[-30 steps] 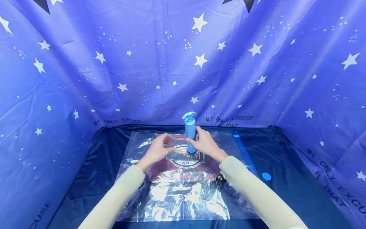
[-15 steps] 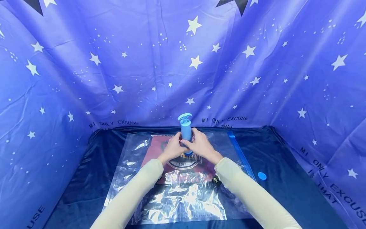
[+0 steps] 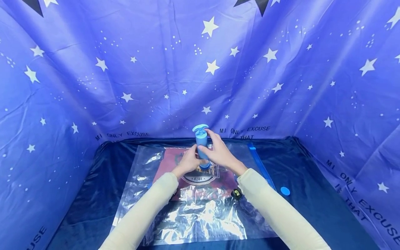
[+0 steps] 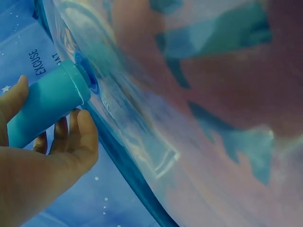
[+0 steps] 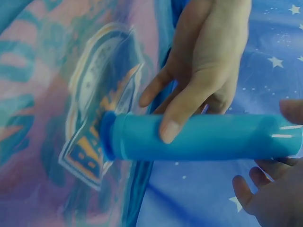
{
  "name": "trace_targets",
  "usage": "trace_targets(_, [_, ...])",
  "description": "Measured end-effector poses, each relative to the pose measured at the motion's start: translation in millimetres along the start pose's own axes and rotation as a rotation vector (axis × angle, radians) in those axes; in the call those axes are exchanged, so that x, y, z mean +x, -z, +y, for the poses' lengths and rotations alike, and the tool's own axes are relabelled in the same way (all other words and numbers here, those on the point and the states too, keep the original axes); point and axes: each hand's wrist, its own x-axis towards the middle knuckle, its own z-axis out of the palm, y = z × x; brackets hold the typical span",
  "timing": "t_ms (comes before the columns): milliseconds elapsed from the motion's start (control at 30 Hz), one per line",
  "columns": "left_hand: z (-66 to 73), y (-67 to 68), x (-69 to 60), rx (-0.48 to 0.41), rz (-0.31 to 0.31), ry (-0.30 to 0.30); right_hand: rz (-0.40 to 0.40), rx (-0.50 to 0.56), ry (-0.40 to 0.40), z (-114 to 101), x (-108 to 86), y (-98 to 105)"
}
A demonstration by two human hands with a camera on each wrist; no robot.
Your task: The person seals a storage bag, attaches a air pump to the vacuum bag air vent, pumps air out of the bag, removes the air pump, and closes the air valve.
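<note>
A blue hand pump [image 3: 201,142] stands nearly upright on a clear plastic bag [image 3: 190,222] that has a red printed cloth [image 3: 168,158] inside. My left hand [image 3: 187,161] is curled about the pump's lower part; in the right wrist view the left thumb of that hand [image 5: 203,66] lies on the blue cylinder [image 5: 203,137]. Higher up, my right hand [image 3: 222,152] holds the cylinder, thumb on its near side and a finger by the handle [image 3: 200,128]. The pump's base meets the bag over the printed badge [image 5: 102,94].
A blue zip strip [image 3: 262,166] runs along the bag's right side. Beyond it a round blue disc [image 3: 285,191] lies on the dark blue cloth [image 3: 312,208]. Near my right sleeve is a small black round object [image 3: 236,194]. Starry blue curtains [image 3: 175,69] surround the table.
My left hand has come in from the left to the pump's lower part. The right hand has shifted up the cylinder, and the pump's handle sits lower against its body.
</note>
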Motion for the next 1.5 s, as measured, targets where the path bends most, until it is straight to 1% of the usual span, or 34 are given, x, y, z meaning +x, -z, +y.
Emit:
trace_targets(100, [2.0,1.8,1.2,0.002,-0.013,0.002,0.012,0.011,0.012,-4.2,3.2,0.6])
trace_targets(167, [2.9,2.5,2.1,0.006,-0.018,0.007,0.026,0.016,0.003,-5.5,4.8,0.1])
trace_targets(300, [4.7,2.4,2.1,0.022,0.001,0.018,0.063,0.03,-0.002,-5.1,6.4,-2.9])
trace_targets(467, [5.1,-0.1,0.5,0.028,0.023,0.015,0.145,-0.006,0.015,-0.2,10.2,-7.8])
trace_targets(533, [4.5,-1.7,0.2,0.033,0.021,0.012,0.158,-0.016,0.014,1.2,11.5,-8.2])
trace_targets(633, [3.9,-3.3,0.1,0.046,0.016,0.019,0.126,0.006,-0.009,1.3,10.2,-7.2])
trace_targets(767, [3.0,-3.8,0.4,0.051,0.012,0.014,0.069,0.101,-0.029,0.1,6.3,-4.7])
trace_targets(833, [3.2,-3.5,0.6,0.041,0.008,0.009,0.066,0.149,-0.016,1.4,5.8,-4.1])
trace_targets(900, [4.2,-3.0,0.6,0.039,0.011,0.004,0.08,0.173,0.005,3.2,6.3,-3.9])
trace_targets(967, [4.7,-3.0,1.3,0.042,0.009,0.003,0.102,0.177,0.014,5.1,7.4,-4.7])
trace_targets(1100, [6.3,-3.7,1.6,0.047,0.007,0.013,0.142,0.148,-0.006,7.2,9.9,-6.5])
trace_targets(1200, [7.3,-4.1,2.1,0.055,0.017,0.014,0.149,0.12,-0.016,8.5,12.6,-6.5])
trace_targets(1333, [7.6,-4.2,2.7,0.057,0.013,0.022,0.115,0.123,-0.01,10.3,13.0,-3.1])
trace_targets(1500, [7.2,-4.2,2.4,0.028,-0.005,0.039,0.068,0.143,0.017,10.0,8.8,2.0])
